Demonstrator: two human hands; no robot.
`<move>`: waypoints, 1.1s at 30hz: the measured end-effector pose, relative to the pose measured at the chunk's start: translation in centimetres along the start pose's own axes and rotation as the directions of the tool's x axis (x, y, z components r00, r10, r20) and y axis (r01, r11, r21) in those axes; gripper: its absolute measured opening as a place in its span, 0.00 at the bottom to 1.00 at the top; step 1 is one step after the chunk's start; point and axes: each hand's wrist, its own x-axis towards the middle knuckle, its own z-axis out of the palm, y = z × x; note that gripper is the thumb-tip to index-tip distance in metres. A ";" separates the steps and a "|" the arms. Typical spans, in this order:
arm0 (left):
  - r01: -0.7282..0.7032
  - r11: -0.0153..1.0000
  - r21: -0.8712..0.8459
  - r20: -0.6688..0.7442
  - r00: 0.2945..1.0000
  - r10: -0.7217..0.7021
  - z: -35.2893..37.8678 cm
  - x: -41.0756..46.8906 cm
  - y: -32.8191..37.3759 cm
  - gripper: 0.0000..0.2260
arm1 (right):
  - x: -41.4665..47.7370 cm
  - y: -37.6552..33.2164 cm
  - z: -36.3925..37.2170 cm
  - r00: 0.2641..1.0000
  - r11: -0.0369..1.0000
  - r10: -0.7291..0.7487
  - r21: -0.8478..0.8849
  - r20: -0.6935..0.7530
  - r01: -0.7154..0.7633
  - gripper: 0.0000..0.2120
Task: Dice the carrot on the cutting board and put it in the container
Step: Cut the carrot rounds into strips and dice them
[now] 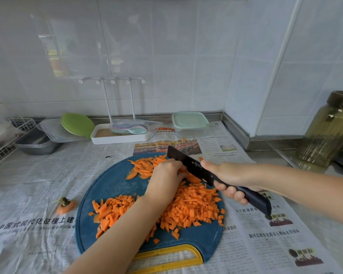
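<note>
**Inspector:** Left side of the worktop (265, 155)?

**Assistant:** Carrot stub (64, 206) on newspaper (38, 175), just beside the cutting board (111, 186).

**Inspector:** On the board?

**Assistant:** Carrot strips (145, 165) at the far edge, dice (190, 208) heaped nearer. Left hand (166, 175), fingers curled onto the strips, touching the knife (192, 166).

**Inspector:** Container (190, 123)?

**Assistant:** Lidded, at the rear. Right hand (230, 178), fingers wrapped round the knife handle.
</note>
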 end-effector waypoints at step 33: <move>-0.007 0.998 -0.058 0.049 0.999 0.009 -0.6 -0.1 -0.3 0.12 | 2.0 0.1 1.6 0.997 0.997 0.023 -0.066 -0.077 -0.028 0.35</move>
